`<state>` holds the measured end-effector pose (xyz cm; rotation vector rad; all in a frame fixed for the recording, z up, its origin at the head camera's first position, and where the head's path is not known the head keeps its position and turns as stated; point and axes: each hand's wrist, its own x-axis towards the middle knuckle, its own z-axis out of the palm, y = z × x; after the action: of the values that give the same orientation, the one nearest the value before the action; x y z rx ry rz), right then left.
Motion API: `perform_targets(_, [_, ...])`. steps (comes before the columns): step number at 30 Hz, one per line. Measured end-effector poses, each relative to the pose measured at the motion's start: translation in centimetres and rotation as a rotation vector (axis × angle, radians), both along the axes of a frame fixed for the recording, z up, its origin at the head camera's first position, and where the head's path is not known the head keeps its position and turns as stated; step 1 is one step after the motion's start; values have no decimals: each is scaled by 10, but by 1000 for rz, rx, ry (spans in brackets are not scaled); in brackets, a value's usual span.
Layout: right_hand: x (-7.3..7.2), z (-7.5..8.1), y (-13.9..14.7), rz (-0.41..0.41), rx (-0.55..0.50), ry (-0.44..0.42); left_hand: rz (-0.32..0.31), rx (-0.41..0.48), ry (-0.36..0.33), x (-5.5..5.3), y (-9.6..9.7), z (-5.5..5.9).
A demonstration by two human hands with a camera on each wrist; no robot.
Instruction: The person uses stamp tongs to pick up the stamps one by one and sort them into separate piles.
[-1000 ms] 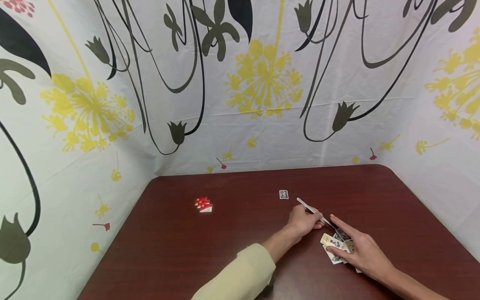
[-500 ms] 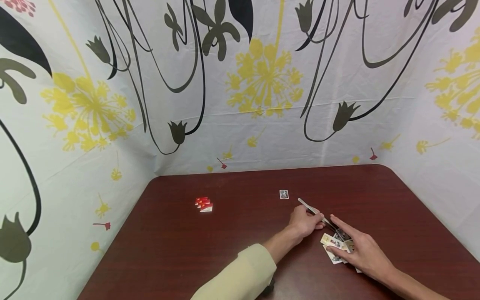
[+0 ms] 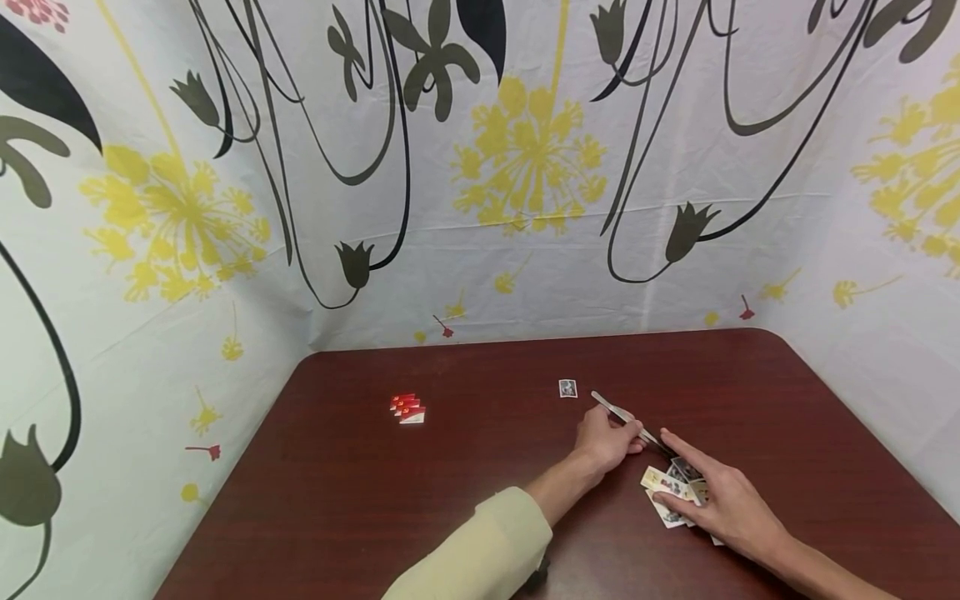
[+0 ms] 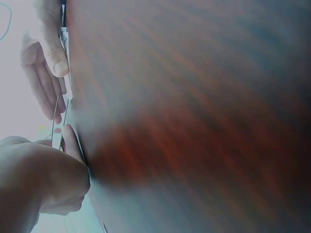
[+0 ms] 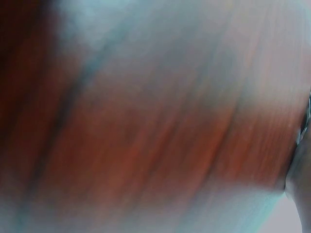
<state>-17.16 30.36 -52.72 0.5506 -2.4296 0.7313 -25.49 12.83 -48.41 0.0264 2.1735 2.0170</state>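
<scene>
My left hand pinches a pair of metal tweezers. Their tips point toward a loose pile of small printed stamps and lie close to its far edge. In the left wrist view the two prongs of the tweezers stand apart, with the left hand below them. My right hand rests over the pile with thumb and forefinger spread, and its palm hides part of the stamps. Only a sliver of the right hand shows in the right wrist view.
A single grey stamp with a white border lies farther back on the dark red table. To the left is a small overlapping group of red and white stamps. Flower-patterned cloth hangs behind the table and along both sides.
The left hand has shifted slightly left and back, drawing the tweezers' tips away from the middle of the stamp pile. The right hand has stayed where it was.
</scene>
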Motion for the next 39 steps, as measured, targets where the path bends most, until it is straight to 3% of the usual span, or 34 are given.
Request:
perform_targets(7, [0, 1, -1, 6, -5, -9, -12, 51, -12, 3, 0, 1])
perform_targets(29, [0, 0, 1, 2, 4, 0, -25, 71, -37, 3, 3, 2])
perform_targets(39, [0, -1, 0, -10, 15, -14, -66, 80, -58, 10, 7, 1])
